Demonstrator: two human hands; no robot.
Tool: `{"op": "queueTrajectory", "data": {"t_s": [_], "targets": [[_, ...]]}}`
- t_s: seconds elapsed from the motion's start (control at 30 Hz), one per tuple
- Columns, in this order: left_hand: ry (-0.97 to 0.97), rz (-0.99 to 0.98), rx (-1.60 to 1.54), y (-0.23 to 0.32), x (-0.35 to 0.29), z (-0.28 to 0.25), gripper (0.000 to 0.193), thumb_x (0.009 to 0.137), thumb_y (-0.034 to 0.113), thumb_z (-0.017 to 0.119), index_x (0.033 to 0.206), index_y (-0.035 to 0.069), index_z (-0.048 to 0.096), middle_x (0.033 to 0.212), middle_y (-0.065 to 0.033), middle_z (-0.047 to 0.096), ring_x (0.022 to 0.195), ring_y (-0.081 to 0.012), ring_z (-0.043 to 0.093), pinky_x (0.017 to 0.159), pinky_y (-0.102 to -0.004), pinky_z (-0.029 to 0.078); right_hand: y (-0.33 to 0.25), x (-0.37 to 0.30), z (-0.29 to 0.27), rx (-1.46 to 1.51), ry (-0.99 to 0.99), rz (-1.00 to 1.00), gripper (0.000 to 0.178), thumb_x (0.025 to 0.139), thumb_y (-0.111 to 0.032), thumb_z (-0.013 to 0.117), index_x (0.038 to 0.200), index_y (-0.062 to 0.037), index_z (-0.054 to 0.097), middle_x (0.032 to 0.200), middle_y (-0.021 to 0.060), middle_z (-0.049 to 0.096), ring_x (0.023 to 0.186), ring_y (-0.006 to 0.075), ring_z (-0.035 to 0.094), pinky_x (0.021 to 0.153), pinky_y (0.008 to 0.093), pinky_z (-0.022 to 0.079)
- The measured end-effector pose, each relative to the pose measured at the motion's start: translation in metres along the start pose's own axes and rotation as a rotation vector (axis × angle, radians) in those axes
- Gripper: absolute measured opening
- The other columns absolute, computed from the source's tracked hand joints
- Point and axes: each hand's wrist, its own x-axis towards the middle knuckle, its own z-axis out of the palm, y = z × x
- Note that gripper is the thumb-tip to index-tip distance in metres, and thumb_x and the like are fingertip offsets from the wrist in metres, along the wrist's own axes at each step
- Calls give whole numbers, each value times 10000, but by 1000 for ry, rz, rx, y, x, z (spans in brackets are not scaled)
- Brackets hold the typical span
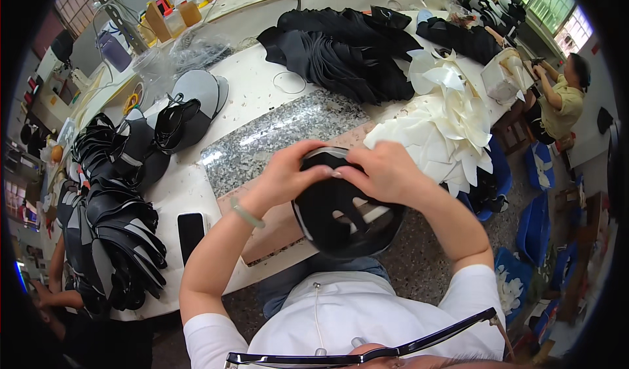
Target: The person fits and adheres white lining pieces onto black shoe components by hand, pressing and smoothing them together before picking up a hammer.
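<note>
Just over the front edge of the table I hold up a black shoe upper (320,215) with a grey rim at its top and a few openings lower down. My left hand (288,171) grips the rim from the left. On the right side my right hand (385,174) pinches the same rim, and the two thumbs meet at the middle, pressed on the inner side. The fingers behind the rim are partly hidden. Beyond my hands lies a speckled stone slab (262,147) set on the white table (177,192).
Stacked black and grey uppers (108,238) fill the left side, and a phone (190,234) lies nearby. Black cut pieces (334,64) sit at the far side, white pieces (429,133) at the right. Blue bins (534,228) stand on the floor. Another person (563,100) works far right.
</note>
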Motion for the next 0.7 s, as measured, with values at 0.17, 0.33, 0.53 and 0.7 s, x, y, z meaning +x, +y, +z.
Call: {"op": "queueTrajectory", "data": {"t_s": [0.17,0.33,0.53,0.7], "targets": [[507,-195,-302,-5,-55,-19,235,866,109,683,1048,5,578,890,-26,631,802,-64,581,724,-209,488,-27,71,-14,-283,-238,-318,260,786,-336,706,853,-93,643,753,97,653,759,296,636,748,394,417],[609,-355,-122,-30,-120,-17,264,838,99,697,1049,6,568,814,-87,655,686,-116,617,619,-235,497,-30,120,45,-231,-533,-425,313,784,-346,709,992,-112,699,959,94,683,950,273,640,920,487,376],[643,-98,828,-24,-140,-10,382,739,111,703,1099,53,588,1113,-100,590,1146,-245,509,870,-384,403,-44,155,78,-237,-638,-369,330,769,-373,719,990,-128,708,915,87,695,913,281,653,799,413,493],[225,121,947,-38,-144,-7,429,754,15,610,1177,85,580,1274,-68,543,1200,-249,495,1000,-539,280,-57,174,87,-310,-761,-306,333,738,-369,742,948,-113,717,906,89,701,881,288,664,739,403,519]]}}
